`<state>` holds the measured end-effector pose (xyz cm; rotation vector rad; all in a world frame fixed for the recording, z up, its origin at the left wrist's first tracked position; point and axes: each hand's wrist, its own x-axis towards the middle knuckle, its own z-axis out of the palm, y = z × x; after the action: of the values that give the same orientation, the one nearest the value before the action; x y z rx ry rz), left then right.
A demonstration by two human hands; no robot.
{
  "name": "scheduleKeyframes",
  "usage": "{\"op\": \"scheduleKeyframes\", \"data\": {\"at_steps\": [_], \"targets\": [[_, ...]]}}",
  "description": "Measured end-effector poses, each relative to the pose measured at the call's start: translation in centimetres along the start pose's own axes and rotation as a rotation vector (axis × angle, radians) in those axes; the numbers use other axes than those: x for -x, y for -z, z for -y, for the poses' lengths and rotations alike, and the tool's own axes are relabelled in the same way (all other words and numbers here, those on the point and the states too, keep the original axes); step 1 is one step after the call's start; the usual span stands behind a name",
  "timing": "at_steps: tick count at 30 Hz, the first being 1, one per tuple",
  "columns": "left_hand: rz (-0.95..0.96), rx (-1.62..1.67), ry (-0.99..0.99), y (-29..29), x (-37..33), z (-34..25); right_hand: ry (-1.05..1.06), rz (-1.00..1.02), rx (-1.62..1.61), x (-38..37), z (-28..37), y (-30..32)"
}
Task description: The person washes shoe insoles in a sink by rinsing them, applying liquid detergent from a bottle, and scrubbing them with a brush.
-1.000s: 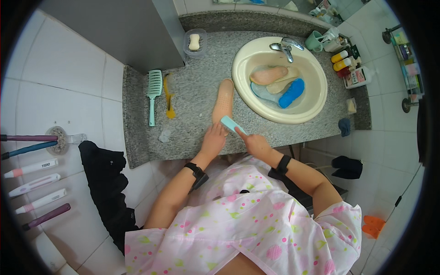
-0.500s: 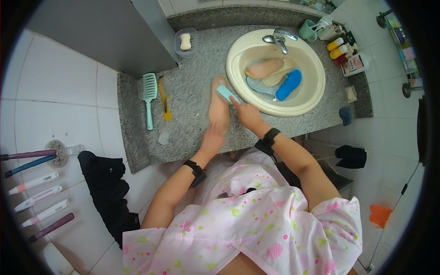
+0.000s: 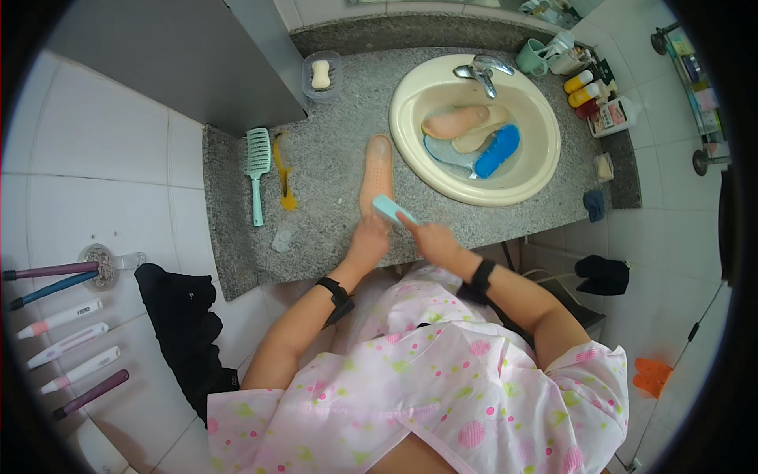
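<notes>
A tan perforated shoe insole [image 3: 378, 170] lies lengthwise on the counter, its near end under my left hand [image 3: 368, 244], which grips it there. My right hand [image 3: 436, 242] is closed around a pale turquoise brush [image 3: 390, 208], held against the lower part of the insole, close to my left fingers. Any bristles are hidden beneath the brush. In the cream washbasin [image 3: 410, 170] to the right sit a blue insole [image 3: 497, 151], another tan insole [image 3: 456, 121] and a pale cream one [image 3: 485, 130], in what looks like water.
The grey stone counter [image 3: 332, 126] holds a mint hairbrush [image 3: 257, 170], a yellow comb-like piece [image 3: 286, 178] and a soap dish [image 3: 323, 88]. A chrome faucet [image 3: 483, 71] tops the basin. Several bottles [image 3: 584, 95] and a green mug [image 3: 531, 58] stand at the back right.
My right hand has drawn the brush down the insole toward me, from near its far end to beside my left hand. The left hand stays at the near end.
</notes>
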<state>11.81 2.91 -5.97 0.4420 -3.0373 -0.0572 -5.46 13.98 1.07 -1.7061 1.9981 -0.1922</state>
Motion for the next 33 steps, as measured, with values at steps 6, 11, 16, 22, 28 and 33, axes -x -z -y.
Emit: {"op": "scheduleKeyframes", "data": {"at_steps": [6,11,16,22,28,33], "targets": [[-0.015,0.080,-0.003,-0.8,0.0,0.6,0.018,-0.318,-0.018,-8.0,-2.4,1.4],[-0.046,0.035,-0.008,0.1,-0.4,-0.1,-0.063,0.044,0.068,-3.7,-0.8,1.1],[-0.002,0.093,-0.034,0.0,0.0,0.7,-0.058,-0.298,-0.028,-9.3,-2.5,1.5],[-0.012,0.023,-0.045,0.5,-0.2,0.2,-0.078,-0.103,0.044,-6.6,-2.2,1.8],[0.111,-0.007,-0.086,0.4,-0.5,0.9,-0.057,-0.130,0.055,-6.0,-2.2,-0.6],[-0.046,0.050,-0.066,1.9,-1.0,0.8,-0.090,-0.175,0.049,-7.3,-2.0,2.3]]}}
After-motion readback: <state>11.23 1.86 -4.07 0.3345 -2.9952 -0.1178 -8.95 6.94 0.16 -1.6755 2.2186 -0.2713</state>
